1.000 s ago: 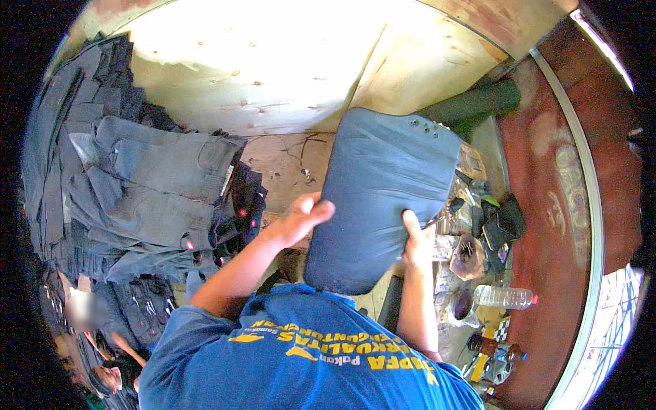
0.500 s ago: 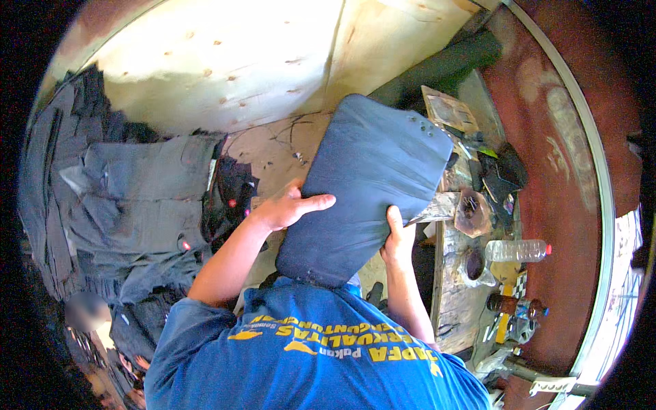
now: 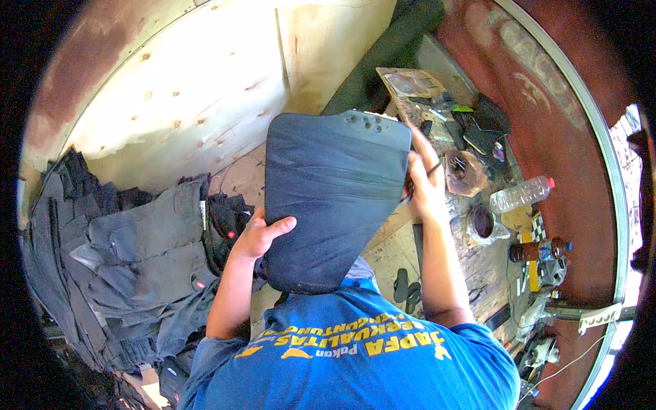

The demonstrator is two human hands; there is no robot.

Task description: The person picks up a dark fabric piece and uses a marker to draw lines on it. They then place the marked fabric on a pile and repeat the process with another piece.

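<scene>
Dark panel — left edge in left hand | right hand alongside, contact unclear

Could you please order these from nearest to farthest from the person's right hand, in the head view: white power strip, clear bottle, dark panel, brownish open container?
From the right hand:
1. Dark panel: immediately left, its edge at the fingers.
2. Brownish open container: just right.
3. Clear bottle: farther right.
4. White power strip: lower right.

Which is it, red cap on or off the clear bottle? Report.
On: the red cap sits on the neck of the clear bottle. How tightly, I cannot tell.
</scene>
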